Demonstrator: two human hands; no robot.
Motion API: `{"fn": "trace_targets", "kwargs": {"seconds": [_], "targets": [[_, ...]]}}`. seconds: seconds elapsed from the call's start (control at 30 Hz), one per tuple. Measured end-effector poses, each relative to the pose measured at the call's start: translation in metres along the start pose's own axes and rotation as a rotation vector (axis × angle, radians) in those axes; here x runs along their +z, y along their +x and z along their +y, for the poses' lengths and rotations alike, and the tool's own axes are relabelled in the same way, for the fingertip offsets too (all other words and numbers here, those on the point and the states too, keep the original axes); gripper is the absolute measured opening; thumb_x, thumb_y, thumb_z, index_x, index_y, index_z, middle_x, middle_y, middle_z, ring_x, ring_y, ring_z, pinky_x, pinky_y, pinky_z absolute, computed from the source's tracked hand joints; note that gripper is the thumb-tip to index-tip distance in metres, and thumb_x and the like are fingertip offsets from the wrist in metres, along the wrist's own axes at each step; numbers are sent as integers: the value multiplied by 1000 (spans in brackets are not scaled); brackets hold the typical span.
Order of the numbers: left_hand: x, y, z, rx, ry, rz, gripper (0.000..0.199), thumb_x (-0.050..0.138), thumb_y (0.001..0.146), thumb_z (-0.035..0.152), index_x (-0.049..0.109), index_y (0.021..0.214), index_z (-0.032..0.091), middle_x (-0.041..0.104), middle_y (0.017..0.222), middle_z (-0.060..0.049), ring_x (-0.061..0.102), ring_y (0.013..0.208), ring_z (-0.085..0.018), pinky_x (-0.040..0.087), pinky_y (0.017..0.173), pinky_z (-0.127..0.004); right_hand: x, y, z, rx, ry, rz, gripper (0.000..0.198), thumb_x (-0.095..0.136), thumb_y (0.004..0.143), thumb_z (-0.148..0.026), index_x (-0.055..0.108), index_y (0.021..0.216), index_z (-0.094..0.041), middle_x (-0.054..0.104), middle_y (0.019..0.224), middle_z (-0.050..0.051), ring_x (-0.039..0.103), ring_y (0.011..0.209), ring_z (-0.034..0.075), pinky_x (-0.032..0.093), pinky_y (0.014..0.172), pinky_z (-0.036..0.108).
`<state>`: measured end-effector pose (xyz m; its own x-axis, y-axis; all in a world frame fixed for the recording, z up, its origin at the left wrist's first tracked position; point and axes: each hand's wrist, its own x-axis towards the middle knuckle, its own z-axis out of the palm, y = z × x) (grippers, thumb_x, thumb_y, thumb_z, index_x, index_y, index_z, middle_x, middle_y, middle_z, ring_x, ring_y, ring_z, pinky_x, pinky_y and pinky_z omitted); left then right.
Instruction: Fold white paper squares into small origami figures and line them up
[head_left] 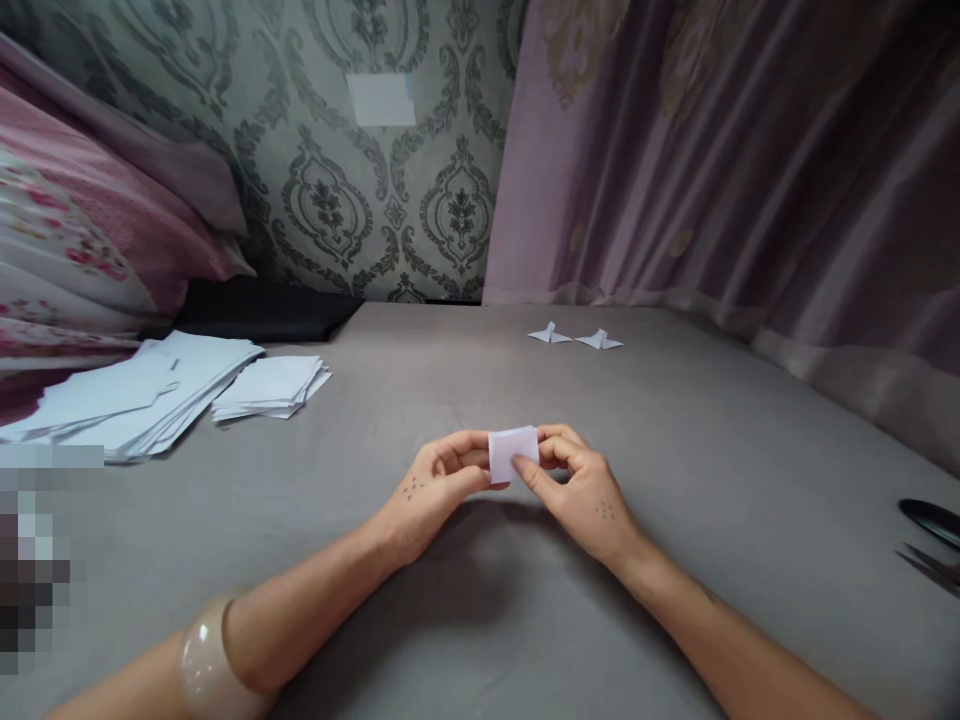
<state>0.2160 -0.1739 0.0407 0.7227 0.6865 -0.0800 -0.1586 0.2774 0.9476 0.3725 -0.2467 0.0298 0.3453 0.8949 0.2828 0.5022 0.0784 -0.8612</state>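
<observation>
A small folded square of white paper (513, 452) is held up just above the grey surface, between both hands. My left hand (442, 485) pinches its left edge, thumb in front and fingers behind. On the other side, my right hand (581, 480) grips the paper with the thumb lying on its front face; the fingers are partly hidden behind it. The paper's back side is out of sight.
Two small folded paper figures (600, 340) sit at the back of the grey surface (420, 360). To the left lie a stack of white squares (270, 385), larger white sheets (150, 390) and a black folded item (262, 308). Scissors (930, 570) rest at the right edge.
</observation>
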Motion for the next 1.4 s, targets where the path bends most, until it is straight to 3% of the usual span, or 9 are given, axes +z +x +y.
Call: {"fn": "trace_targets", "kwargs": {"seconds": [0.2,0.37,0.53,0.7,0.8,0.93,1.03,1.23,1.4], "targets": [[3,0,0,19,49,92,28,68,78,36,69,94,13,70,87,-6,62,79,-15,50,81,-29,1,-1,-3,-1,18,-19,21,62,79,-33,59,65,-18,61,97,6,59,85,17,46,77,30],[1,0,0,43,111,115,30,67,79,39,69,93,13,68,81,-4,60,75,-14,48,75,-27,-1,0,-4,-34,77,-39,22,61,82,-35,61,68,-18,62,95,6,60,85,17,47,77,29],[1,0,1,47,194,101,30,64,80,40,70,92,13,66,77,-3,57,71,-13,45,69,-24,-4,3,-1,-43,187,25,21,62,81,-39,65,77,-19,62,93,7,60,85,17,49,73,28],[1,-1,-1,36,202,79,29,63,81,40,70,91,14,65,73,-2,55,68,-12,41,65,-22,-6,2,-6,73,233,15,23,65,78,-41,63,73,-18,64,83,5,59,74,15,49,70,28],[1,-1,-1,18,202,73,29,63,80,41,70,91,15,65,72,-1,55,66,-12,40,63,-22,-8,2,-12,168,309,0,25,69,73,-41,61,81,-19,65,77,3,60,69,15,49,66,27],[-2,-2,2,11,261,57,29,61,82,43,70,88,15,63,69,0,52,62,-11,38,60,-21,-11,2,-16,255,373,-126,27,70,72,-41,66,87,-18,68,76,2,62,70,15,49,67,27],[-2,-3,4,5,301,79,32,59,82,45,70,80,14,60,64,0,49,59,-10,36,56,-20,-11,3,-16,285,402,-207,23,68,74,-41,69,76,-18,68,74,1,61,69,13,49,69,26],[-3,-2,3,-7,356,143,41,61,79,51,64,65,13,50,54,2,41,52,-8,28,50,-20,-11,0,-19,338,427,-223,21,70,74,-38,69,76,-18,67,73,0,59,69,12,47,68,25],[-3,-2,-1,-44,276,139,43,62,79,49,56,57,13,46,52,3,40,50,-7,27,48,-21,-10,0,-21,350,427,-287,21,70,75,-37,68,73,-17,66,71,0,56,68,12,44,68,25]]}}
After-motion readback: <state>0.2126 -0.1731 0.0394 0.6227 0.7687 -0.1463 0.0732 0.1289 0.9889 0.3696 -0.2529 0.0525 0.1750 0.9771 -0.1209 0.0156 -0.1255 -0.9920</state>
